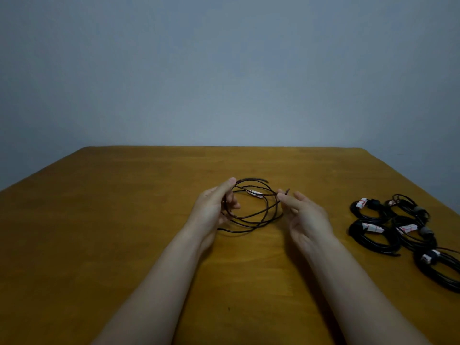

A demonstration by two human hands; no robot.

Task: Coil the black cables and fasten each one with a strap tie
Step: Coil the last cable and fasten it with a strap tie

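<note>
1. the cable [249,217] is a loose coil of several uneven loops, held low over the middle of the table [124,220] between the two hands. whether its lowest strands touch the wood cannot be told.
2. a white strap tie [255,194] with red marks sits on a strand at the far side of the coil. as far as shows, it is not yet wrapped round the whole bundle.
3. the left hand [216,207] grips the left side of the coil, fingers curled round the gathered strands and thumb reaching up along the top loop. this probably serves as the anchor that keeps the loops from springing apart.
4. the right hand [303,215] pinches a strand between thumb and forefinger at the coil's right side, close to the free end [286,191], with its other fingers loosely spread. that light grip suits guiding the last length round.
5. the coiling looks nearly done, but the loops are slack and unequal. they likely need drawing together before the tie can close on them.
6. the finished coils [371,230] lie in a cluster at the right edge of the table, well apart from the hands. each shows a white tie. they seem set aside there so they do not tangle with the working cable.
7. a plain grey wall [224,70] stands behind the table.
</note>
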